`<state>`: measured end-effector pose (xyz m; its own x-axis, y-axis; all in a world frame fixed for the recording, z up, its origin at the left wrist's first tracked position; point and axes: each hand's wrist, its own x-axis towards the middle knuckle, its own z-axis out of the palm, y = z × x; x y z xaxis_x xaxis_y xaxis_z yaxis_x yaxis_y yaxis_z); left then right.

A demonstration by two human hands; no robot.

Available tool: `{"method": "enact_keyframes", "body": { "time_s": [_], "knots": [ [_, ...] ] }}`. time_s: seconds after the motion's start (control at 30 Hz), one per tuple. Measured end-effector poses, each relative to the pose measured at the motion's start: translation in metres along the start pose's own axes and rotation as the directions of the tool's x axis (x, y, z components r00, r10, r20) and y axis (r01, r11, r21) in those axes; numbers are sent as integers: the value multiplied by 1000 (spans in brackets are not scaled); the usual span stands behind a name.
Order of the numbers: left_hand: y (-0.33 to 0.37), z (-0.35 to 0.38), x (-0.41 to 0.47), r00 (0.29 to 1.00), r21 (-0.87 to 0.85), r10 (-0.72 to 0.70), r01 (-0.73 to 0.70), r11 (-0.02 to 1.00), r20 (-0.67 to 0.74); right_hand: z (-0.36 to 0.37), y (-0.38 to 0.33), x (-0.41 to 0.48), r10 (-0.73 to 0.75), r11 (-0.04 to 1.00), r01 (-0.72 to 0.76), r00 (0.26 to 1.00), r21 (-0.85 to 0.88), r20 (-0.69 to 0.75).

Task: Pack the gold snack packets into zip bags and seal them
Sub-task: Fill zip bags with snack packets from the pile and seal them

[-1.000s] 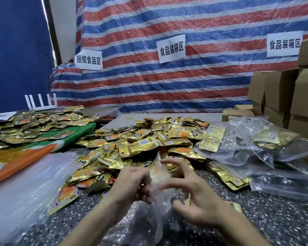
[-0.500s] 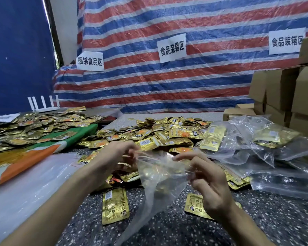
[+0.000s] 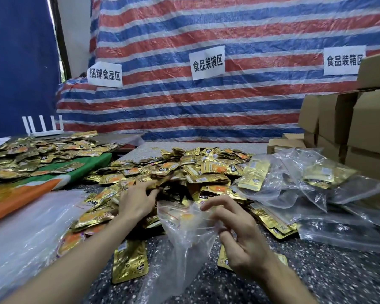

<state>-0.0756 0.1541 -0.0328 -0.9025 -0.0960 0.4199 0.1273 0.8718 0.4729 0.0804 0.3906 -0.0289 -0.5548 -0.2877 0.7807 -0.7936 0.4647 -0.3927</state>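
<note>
1. While several filled zip bags (image 3: 294, 183) already lie at two o'clock of the hands, a big pile of gold snack packets (image 3: 195, 167) waits loose at twelve o'clock; most of the job looks undone.
2. The right hand (image 3: 244, 242) pinches the mouth of a zip bag (image 3: 184, 229) just before the pile; the bag looks empty and unsealed.
3. The left hand (image 3: 136, 200) rests on the pile at eleven o'clock; blur hides whether its fingers clasp a packet.
4. Cardboard boxes (image 3: 364, 132) stand at two o'clock; contents unseen.

Even soft light, wide-angle edge distortion
</note>
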Motion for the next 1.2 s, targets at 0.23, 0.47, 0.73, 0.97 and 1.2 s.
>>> {"method": "enact_keyframes", "body": {
  "time_s": [0.23, 0.47, 0.73, 0.97, 1.2],
  "knots": [
    [19, -58, -15, 956, -341, 249, -288, 895, -153, 2, -4, 2, -23, 998, 26, 999, 49, -44],
    [34, -153, -67, 929, -527, 362, -346, 776, -76, 5, -4, 0, -70, 997, 71, 997, 24, -33],
    [48, -220, -72, 947, -682, 300, -145, 717, 114, 7, -9, 0, -137, 990, 137, 990, -42, -6],
    [79, -218, -72, 935, -419, 224, -93, 903, 274, 12, -12, -1, -211, 967, 216, 976, -133, 54],
    [121, -189, -74, 873, -35, 266, -276, 960, 410, 19, -17, -1, -268, 946, 267, 963, -185, 17]
  ]
}}
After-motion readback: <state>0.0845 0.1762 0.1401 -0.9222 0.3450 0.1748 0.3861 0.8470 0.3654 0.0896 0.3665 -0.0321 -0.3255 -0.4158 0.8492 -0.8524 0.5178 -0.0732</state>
